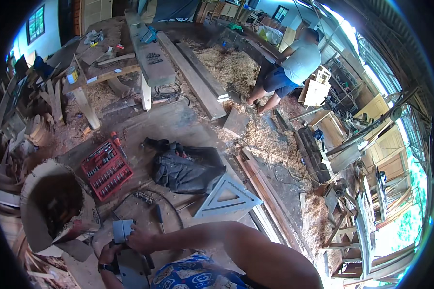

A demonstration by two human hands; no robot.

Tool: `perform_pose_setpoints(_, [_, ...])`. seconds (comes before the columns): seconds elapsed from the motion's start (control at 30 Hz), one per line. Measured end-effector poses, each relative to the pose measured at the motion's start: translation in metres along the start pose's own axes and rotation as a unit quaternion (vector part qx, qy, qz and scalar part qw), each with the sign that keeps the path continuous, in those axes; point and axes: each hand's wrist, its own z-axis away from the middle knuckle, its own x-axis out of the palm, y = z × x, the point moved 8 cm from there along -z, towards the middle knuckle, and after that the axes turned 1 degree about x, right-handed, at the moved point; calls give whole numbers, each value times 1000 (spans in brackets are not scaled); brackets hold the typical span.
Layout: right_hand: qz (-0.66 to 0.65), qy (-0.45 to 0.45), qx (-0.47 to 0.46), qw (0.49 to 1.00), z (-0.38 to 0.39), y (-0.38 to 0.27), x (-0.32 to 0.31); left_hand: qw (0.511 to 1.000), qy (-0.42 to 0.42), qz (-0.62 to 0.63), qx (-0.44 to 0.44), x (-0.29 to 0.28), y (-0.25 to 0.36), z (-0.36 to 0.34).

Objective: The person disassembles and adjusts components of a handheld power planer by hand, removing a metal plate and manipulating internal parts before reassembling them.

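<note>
One torn cardboard box [88, 209] opens upward at my far left, its right side close to the work, so I would swing no elbow that way. Just right of it and farther back, the red socket case [116, 190] lies open on the worktable [159, 127], well out of the way. From the head camera I see the left hand [110, 253], a watch [105, 268] on its wrist, curled at the near left corner of a grey metal plate [123, 231]; its fingers look closed on that edge, though their tips are hidden underneath. The plate, which is the thing being handled, sits low in my view, between box and right hand. A longer flat piece [132, 270] runs from it toward the person; I cannot tell whether the two are joined. The right hand [141, 239] reaches in with fingers bent and pressed together at the plate's right edge; whether they pinch something small, I cannot tell. To handle this well, I judge, the left hand should act as the clamp, firm and steady, while the right makes small, straight movements, fingertips clear of sharp edges. Farther right lie a dark-handled tool [159, 214], a black bag [189, 168] and a metal square [217, 204]; I would lift the forearm clear of the square.
</note>
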Motion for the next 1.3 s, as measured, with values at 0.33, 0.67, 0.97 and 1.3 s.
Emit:
perform_pose_setpoints(0.33, [14, -81, 4, 997, -8, -4, 5, 999, 18, 28, -21, -2, 16, 19])
perform_pose_setpoints(0.67, [-51, -50, 116, 991, -16, 2, 6, 998, -30, 51, 22, 1, -6, 6])
perform_pose_setpoints(0.97, [-143, -172, 182, 958, -21, 22, -24, 998, 16, 50, 27, 0, 6, 24])
perform_pose_setpoints(1.3, [-185, 54, 210, 959, -6, 175, 37, 987, 27, 155, -4, -26, -59, 22])
